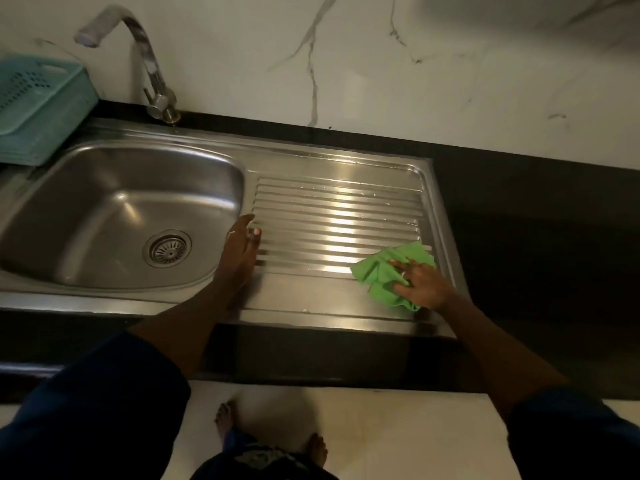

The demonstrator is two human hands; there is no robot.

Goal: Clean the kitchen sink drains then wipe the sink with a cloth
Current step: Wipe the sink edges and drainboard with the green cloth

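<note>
On the near right corner of the ribbed drainboard (339, 216), the right hand (420, 285) presses a bunched green cloth (377, 271), fingers spread flat. The left hand (239, 251) rests with its fingers loosely straight on the drainboard's left edge, beside the sink bowl (104, 209) and its drain (167, 248).

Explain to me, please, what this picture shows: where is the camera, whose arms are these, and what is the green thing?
There is no machine here. A person wears one camera on the head, so you look down along their own arms. The left hand rests at the edge between the steel sink bowl and the ribbed draining board. The right hand presses a crumpled green cloth onto that board with spread fingers. In the bowl sits the round drain strainer. Behind are a tap and a teal basket.
</note>
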